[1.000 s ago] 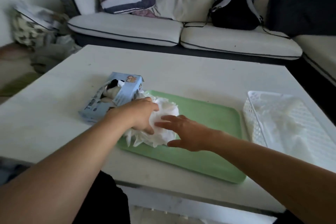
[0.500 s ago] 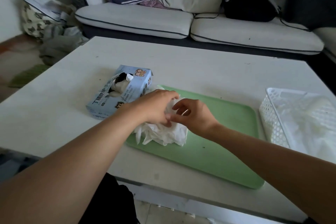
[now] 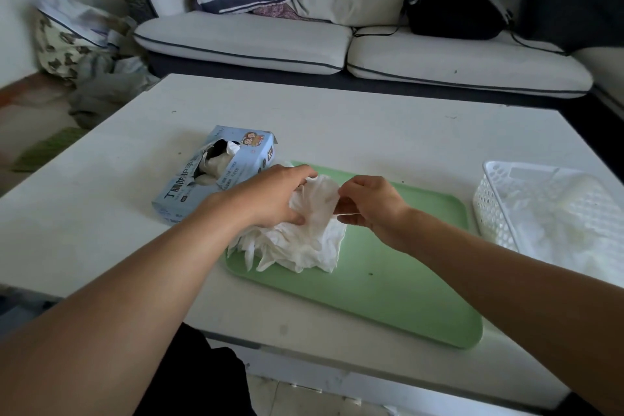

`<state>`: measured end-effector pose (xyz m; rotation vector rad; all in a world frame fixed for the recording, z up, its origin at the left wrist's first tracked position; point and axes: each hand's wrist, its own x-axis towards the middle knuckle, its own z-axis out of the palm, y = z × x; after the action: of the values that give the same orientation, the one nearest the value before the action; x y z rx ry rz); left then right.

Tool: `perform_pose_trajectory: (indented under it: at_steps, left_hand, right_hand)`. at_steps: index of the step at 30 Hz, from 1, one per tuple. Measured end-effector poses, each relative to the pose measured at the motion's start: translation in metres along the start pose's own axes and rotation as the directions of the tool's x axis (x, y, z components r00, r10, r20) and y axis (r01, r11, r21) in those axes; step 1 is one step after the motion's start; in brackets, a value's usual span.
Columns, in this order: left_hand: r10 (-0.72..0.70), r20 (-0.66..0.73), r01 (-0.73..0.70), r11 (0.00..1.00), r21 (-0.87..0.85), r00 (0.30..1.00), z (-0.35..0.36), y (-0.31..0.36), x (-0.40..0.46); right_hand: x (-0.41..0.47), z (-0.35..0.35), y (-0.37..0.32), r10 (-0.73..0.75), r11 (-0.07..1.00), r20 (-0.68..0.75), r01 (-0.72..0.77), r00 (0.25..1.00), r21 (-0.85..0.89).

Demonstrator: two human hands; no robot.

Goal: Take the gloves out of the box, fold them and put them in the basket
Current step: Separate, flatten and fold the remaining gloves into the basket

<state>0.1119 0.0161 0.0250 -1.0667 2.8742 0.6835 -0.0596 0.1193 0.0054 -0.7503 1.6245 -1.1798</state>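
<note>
Gloves on tray, 2 hands engaged.
Left hand [image 3: 273, 199] and right hand [image 3: 368, 204] pinch top glove [image 3: 317, 203] of pile [image 3: 297, 246] on tray [image 3: 405, 280]; box [image 3: 216, 172] and basket [image 3: 499, 209] hold gloves.

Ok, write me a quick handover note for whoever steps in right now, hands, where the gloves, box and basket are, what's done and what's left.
Left hand: grips the top white disposable glove at its left edge.
Right hand: pinches the same glove's right edge.
The pile of white gloves sits on the left end of the flat green tray. The light blue cardboard glove box lies left of the tray, its opening torn, with more gloves showing inside. The white perforated plastic basket stands right of the tray, with white material already in it.
Done: a batch pulled out.
Left: fold the held glove, basket it, then do the rest.
</note>
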Motion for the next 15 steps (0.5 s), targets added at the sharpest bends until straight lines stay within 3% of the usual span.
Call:
perform_pose_trajectory:
  at_steps: [7,15]
  left_hand:
    - [-0.011,0.031,0.007,0.992,0.124,0.999,0.005,-0.011,0.007]
    - [-0.093,0.103,0.061,0.959,0.277,0.990,0.002,-0.010,0.012]
  right_hand:
    - [-0.005,-0.024,-0.014,0.045,0.951,0.004,-0.044,0.999,0.305]
    - [-0.022,-0.065,-0.051,0.015,0.834,-0.100,0.043,0.995,0.550]
